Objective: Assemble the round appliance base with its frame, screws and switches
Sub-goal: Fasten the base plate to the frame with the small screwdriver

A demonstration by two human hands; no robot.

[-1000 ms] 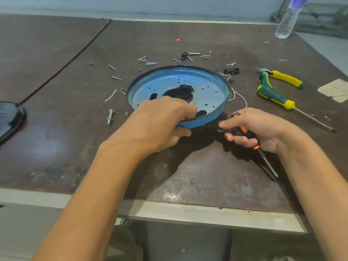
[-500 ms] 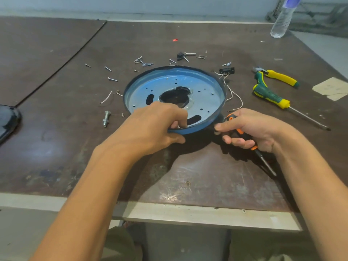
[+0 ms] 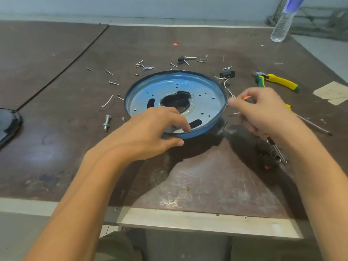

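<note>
Left hand point(image 3: 150, 132) pinches base point(image 3: 207, 87) at its near rim; right hand point(image 3: 263, 110), curled round a screwdriver point(image 3: 275, 149), sits nearer the switch point(image 3: 227, 74) beyond it.

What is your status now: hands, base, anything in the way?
Left hand grips blue round base at near rim. Right hand holds orange-handled screwdriver beside its right edge. Loose screws, white wires around base.
</note>
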